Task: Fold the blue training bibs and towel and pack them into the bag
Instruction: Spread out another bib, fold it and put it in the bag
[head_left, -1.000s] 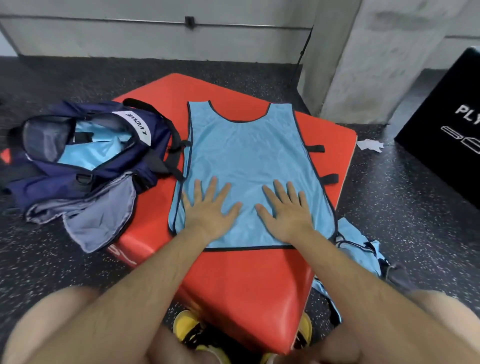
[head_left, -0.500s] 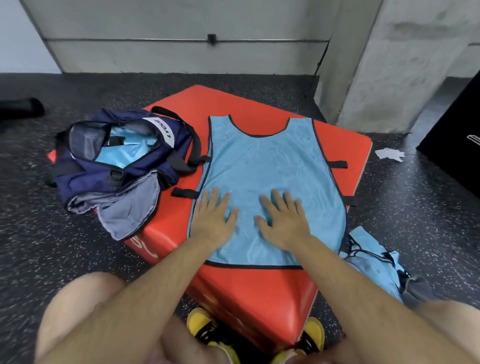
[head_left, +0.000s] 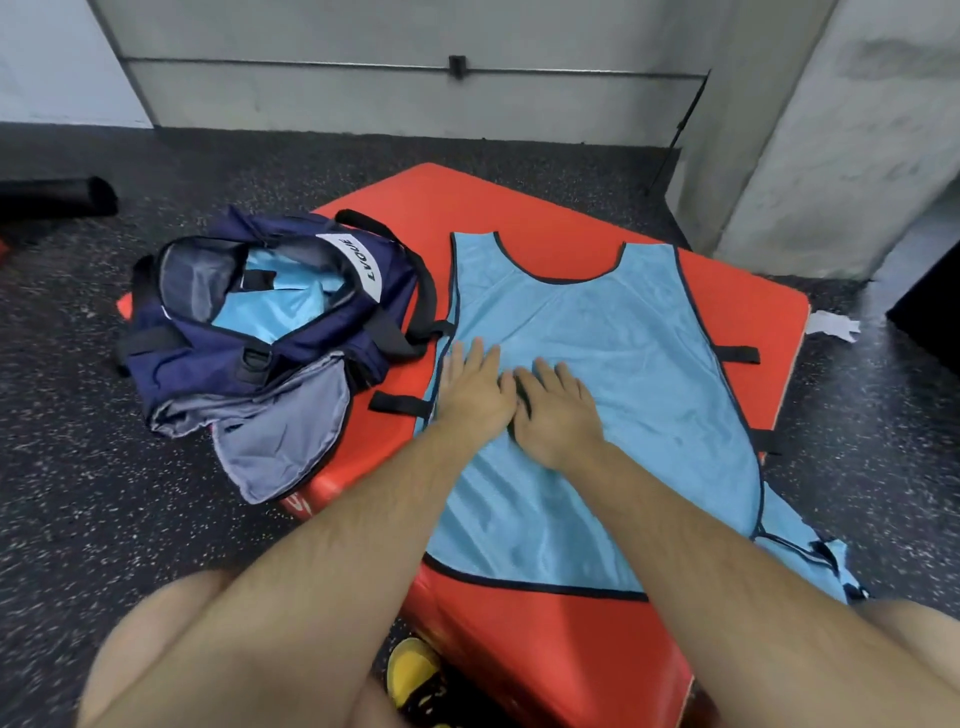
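A dark speckled gym floor (head_left: 104, 519) runs back to a grey concrete wall (head_left: 363, 93), and a red pad (head_left: 545, 649) sits on it. Spread flat on that pad, neckline away from the person, is 1 blue bib (head_left: 613, 322).

Both grips rest on the bib palm down, fingers straight, holding nothing. The left grip (head_left: 475, 395) is close to the bib's left edge. The right grip (head_left: 558, 410) touches it on the thumb side, about halfway up the cloth.

Half a second ago the 2 grips lay apart and nearer the hem. They have since slid up and together, which reads as a smoothing stroke. The fabric now looks flat, and no fold has been started.

Left of the left grip, the navy bag (head_left: 218, 353) lies open on the pad's corner. Light blue cloth (head_left: 270, 312) is already inside, so part of the packing appears done. Right of the right grip and nearer the person, another blue bib (head_left: 800, 551) hangs unfolded off the pad's edge. Farther right, a white scrap (head_left: 834, 327) lies on the floor. No towel can be picked out for certain.
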